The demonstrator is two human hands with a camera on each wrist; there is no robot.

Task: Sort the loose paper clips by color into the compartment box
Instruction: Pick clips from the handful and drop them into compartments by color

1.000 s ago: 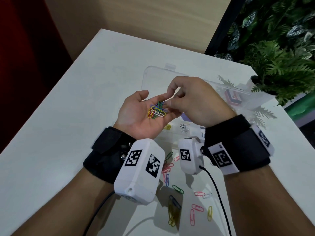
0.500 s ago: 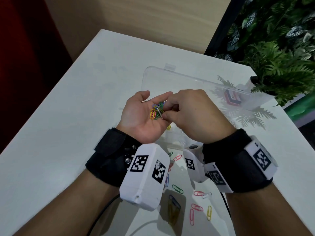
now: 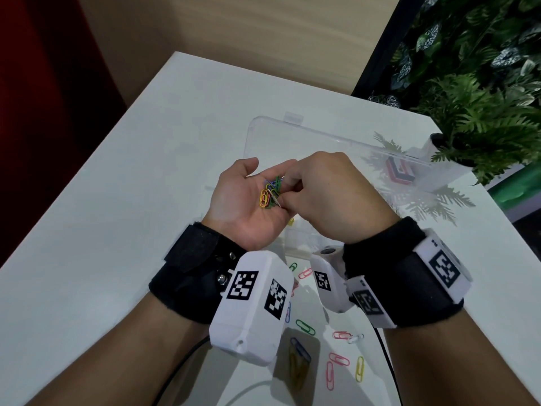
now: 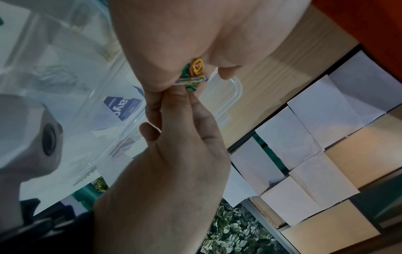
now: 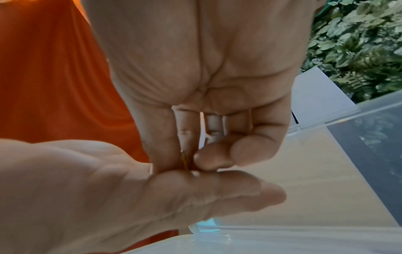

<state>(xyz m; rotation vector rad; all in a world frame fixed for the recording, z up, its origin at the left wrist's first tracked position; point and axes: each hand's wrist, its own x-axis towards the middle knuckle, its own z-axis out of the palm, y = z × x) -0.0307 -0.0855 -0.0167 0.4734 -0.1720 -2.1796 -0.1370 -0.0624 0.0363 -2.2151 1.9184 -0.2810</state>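
Observation:
My left hand (image 3: 268, 172) lies palm up above the box, carrying a small heap of paper clips (image 3: 270, 193) in yellow, green, orange and blue. My right hand (image 3: 284, 197) reaches into that heap, and its thumb and forefinger pinch a white clip (image 3: 275, 200). In the left wrist view the same clip (image 4: 191, 80) sticks out of the right fingertips (image 4: 174, 96), next to the heap (image 4: 196, 68). The right wrist view shows the pinch (image 5: 189, 163) just above the left hand (image 5: 108, 189). The clear compartment box (image 3: 295, 241) is mostly hidden under my hands; its lid (image 3: 292, 142) lies open behind.
Several loose clips (image 3: 339, 358), pink, green, yellow, blue and white, lie on the white table (image 3: 117, 230) near me, under my wrists. A potted fern (image 3: 483, 127) stands at the back right. The table's edges run close on the left and right.
Both hands have come a little nearer to me. The right fingertips have dipped into the heap on the left palm and closed on the white clip.

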